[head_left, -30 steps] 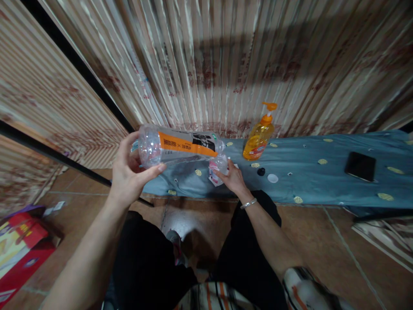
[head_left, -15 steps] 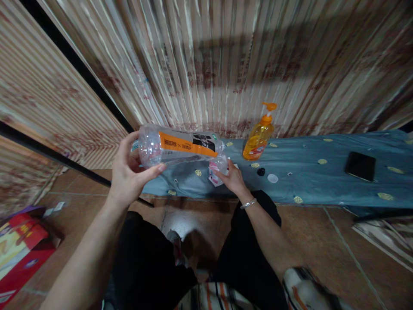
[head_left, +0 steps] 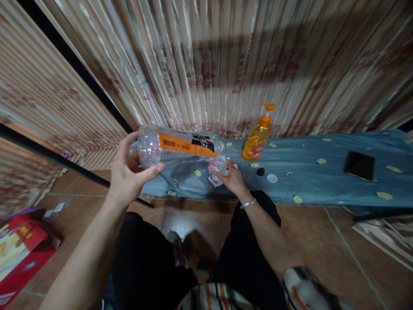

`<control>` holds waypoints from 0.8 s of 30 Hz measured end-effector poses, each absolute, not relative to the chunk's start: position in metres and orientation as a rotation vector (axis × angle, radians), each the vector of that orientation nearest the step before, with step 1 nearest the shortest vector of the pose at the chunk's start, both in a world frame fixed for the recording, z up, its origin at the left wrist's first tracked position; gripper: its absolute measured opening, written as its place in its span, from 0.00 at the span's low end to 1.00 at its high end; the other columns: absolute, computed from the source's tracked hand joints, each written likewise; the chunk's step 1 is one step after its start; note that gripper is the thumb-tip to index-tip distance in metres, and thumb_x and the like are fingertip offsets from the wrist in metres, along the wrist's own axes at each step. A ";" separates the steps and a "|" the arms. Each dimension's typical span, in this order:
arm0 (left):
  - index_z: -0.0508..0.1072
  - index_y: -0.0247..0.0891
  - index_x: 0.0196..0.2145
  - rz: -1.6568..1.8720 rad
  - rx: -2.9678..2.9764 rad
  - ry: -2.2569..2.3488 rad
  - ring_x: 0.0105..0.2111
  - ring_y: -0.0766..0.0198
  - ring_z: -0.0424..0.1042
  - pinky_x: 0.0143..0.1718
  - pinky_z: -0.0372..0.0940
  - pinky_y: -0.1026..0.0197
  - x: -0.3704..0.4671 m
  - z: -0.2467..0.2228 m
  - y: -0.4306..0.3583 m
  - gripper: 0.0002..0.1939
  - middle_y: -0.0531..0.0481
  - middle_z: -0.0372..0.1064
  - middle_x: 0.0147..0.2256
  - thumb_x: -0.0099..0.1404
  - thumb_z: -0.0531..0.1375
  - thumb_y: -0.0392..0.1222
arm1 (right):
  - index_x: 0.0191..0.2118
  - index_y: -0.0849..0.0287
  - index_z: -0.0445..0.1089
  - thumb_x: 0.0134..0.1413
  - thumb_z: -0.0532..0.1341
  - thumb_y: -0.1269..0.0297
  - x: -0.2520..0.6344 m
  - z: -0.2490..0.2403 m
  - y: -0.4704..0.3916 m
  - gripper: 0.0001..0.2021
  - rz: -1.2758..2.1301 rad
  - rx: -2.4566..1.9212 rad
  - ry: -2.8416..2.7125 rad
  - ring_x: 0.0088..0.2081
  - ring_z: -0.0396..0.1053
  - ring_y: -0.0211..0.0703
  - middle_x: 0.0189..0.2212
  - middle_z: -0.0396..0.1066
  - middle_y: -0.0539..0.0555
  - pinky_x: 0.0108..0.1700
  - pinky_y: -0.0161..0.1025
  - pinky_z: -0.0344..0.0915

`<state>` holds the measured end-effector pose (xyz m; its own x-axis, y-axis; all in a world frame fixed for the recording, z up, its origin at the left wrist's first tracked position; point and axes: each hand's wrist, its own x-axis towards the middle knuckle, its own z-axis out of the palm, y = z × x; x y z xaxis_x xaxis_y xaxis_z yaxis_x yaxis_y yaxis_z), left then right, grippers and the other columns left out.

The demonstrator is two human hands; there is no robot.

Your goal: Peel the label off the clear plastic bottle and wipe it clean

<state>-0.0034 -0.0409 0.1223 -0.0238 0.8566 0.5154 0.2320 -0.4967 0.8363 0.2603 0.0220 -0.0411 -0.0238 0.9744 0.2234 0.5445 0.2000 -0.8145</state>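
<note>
My left hand [head_left: 130, 170] is wrapped round the base end of a large clear plastic bottle [head_left: 180, 146] with an orange, black and grey label. It is tipped nearly level, its neck pointing right. My right hand [head_left: 231, 176] grips a small clear bottle [head_left: 219, 163] right beside that neck; a pink-and-white label or paper shows under it. Whether the two mouths touch I cannot tell. Close to my right hand lie a small black cap [head_left: 260, 172] and a whitish translucent disc [head_left: 272, 178].
An orange pump bottle [head_left: 258, 140], part full, stands at the back of the blue cloth-covered bench [head_left: 309, 172]. A dark phone [head_left: 359, 165] lies at the right. Striped curtain [head_left: 226, 64] hangs behind. A black pole [head_left: 77, 71] slants on the left; a red box [head_left: 29, 249] sits on the floor.
Almost nothing differs. Both hands keep their grips on the two bottles, and the large bottle stays tipped; the view has shifted very slightly.
</note>
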 end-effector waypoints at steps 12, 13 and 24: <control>0.65 0.39 0.53 1.545 1.780 1.149 0.34 0.63 0.77 0.33 0.74 0.63 -0.004 0.124 -0.039 0.40 0.50 0.75 0.39 0.43 0.74 0.38 | 0.52 0.60 0.63 0.50 0.65 0.51 0.260 -0.042 0.023 0.27 0.687 -1.462 -1.670 0.45 0.74 0.54 0.43 0.76 0.60 0.47 0.48 0.69; 0.65 0.39 0.53 1.549 1.786 1.150 0.34 0.63 0.77 0.33 0.74 0.63 -0.004 0.124 -0.039 0.40 0.50 0.75 0.38 0.43 0.75 0.38 | 0.52 0.59 0.63 0.50 0.65 0.50 0.260 -0.042 0.023 0.27 0.683 -1.465 -1.670 0.44 0.74 0.54 0.42 0.76 0.59 0.47 0.48 0.69; 0.65 0.38 0.53 1.550 1.760 1.159 0.33 0.64 0.78 0.34 0.75 0.62 -0.002 0.127 -0.038 0.42 0.50 0.76 0.37 0.41 0.75 0.38 | 0.52 0.60 0.64 0.50 0.65 0.51 0.260 -0.043 0.023 0.27 0.659 -1.485 -1.687 0.45 0.74 0.55 0.43 0.76 0.61 0.47 0.48 0.69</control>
